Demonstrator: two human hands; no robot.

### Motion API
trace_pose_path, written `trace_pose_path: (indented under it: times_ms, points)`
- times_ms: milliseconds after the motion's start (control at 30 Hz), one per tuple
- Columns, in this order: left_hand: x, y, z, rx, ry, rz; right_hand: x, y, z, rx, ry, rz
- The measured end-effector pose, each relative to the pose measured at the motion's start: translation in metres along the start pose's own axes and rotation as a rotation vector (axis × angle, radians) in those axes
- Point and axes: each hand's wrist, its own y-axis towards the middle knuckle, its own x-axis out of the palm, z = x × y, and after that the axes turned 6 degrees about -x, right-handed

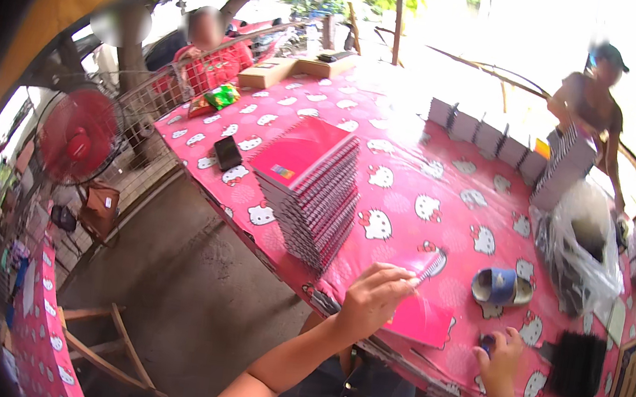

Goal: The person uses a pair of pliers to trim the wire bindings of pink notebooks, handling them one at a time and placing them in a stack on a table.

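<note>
Across the table, my left hand (375,301) has its fingers closed at the spiral-bound edge of a pink notebook (421,323). The notebook lies near the table's front edge, and part of it is hidden under that hand. To its right, my right hand (502,359) curls its fingers around a small dark-blue thing (487,342), too small to name. A tall stack of pink spiral notebooks (307,189) stands left of my hands. Beyond my right hand lies a single blue slipper (502,287) with a pale sole.
On the pink patterned table (415,170) are a bundle of black coils (578,369), a clear plastic bag (582,252), a row of notebook stacks (486,135) and a dark phone (226,154). One person (591,104) stands far right; another (212,61) is far left, near a fan (78,136).
</note>
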Motion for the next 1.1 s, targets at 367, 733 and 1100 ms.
trace_pose_path:
  times_ms: [367,733,1100]
  points:
    - [-0.119,0.053,0.044,-0.226,0.077,0.585,-0.069,0.190,-0.205,-0.749,1.247,0.312]
    - [-0.127,0.110,-0.061,-0.583,0.040,0.600,0.050,0.294,-0.279,-0.387,1.203,0.302]
    - [-0.119,0.004,0.000,-0.045,-0.126,0.631,0.045,0.100,-0.046,0.102,0.537,-0.104]
